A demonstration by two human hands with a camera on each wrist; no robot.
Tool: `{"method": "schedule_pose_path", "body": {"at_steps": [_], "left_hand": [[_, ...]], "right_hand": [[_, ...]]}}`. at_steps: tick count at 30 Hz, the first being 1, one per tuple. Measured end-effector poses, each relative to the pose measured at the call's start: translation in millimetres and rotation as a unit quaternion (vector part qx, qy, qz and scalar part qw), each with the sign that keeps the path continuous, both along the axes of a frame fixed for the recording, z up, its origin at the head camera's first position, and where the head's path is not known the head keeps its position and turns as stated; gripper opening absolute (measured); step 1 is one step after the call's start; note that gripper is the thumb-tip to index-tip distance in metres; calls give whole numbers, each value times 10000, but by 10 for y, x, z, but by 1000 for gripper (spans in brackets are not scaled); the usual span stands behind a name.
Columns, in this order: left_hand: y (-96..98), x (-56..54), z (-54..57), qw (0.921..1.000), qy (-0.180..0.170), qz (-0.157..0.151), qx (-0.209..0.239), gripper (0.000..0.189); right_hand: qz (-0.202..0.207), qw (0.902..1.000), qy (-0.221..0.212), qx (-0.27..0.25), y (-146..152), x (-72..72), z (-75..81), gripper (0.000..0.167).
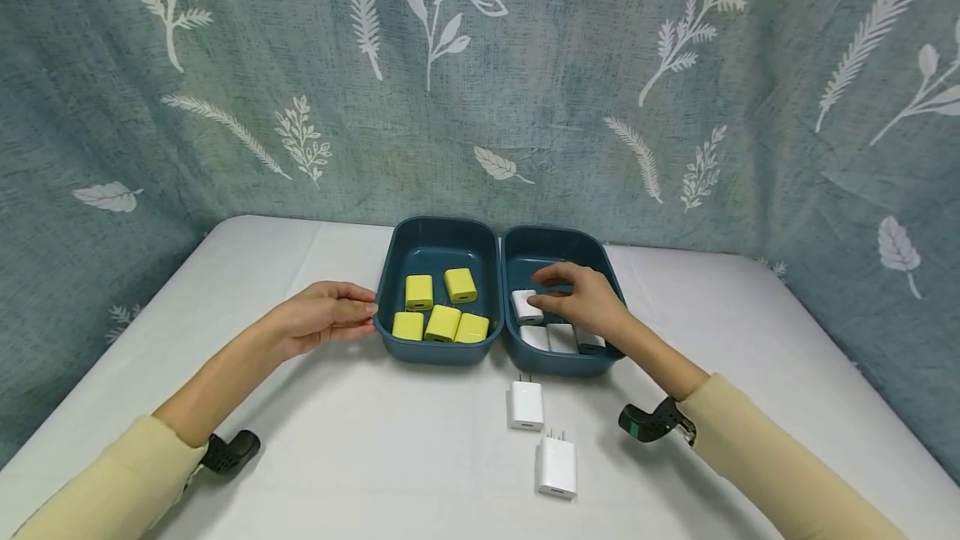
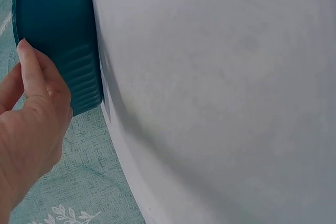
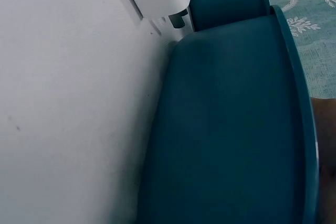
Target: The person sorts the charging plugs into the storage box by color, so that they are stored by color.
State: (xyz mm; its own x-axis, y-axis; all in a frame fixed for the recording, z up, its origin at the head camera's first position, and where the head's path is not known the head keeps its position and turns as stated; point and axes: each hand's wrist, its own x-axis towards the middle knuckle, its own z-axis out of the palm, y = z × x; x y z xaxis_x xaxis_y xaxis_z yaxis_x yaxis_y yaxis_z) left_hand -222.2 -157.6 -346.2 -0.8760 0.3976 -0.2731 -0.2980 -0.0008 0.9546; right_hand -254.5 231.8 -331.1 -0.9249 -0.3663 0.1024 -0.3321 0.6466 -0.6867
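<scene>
My left hand [image 1: 330, 319] touches the outer left wall of the left blue bin [image 1: 438, 352], near its front corner. In the left wrist view the thumb tip of my left hand [image 2: 39, 108] meets the rim. Inside this bin lie several yellow charger plugs [image 1: 443, 323]. My right hand [image 1: 581, 298] is over the right blue bin [image 1: 562, 363], thumb and index finger apart. Just beside that thumb sits a white charger plug [image 1: 527, 312]; whether they touch cannot be told. Several more white charger plugs [image 1: 561, 338] lie along the bin's front, partly under the hand.
Two white charger plugs lie on the white tablecloth [image 1: 337, 457]: one [image 1: 527, 407] close before the right bin, another [image 1: 557, 467] nearer the front. Both bins stand side by side at the table's back. Behind them hangs a patterned green-blue curtain [image 1: 525, 140].
</scene>
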Motion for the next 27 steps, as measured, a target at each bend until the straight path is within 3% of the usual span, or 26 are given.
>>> {"method": "schedule_pose_path", "body": {"at_steps": [27], "left_hand": [[-3, -4, 25, 10000, -25, -48, -42, 38]], "right_hand": [[104, 9991, 78, -414, 128, 243, 22, 43]]}}
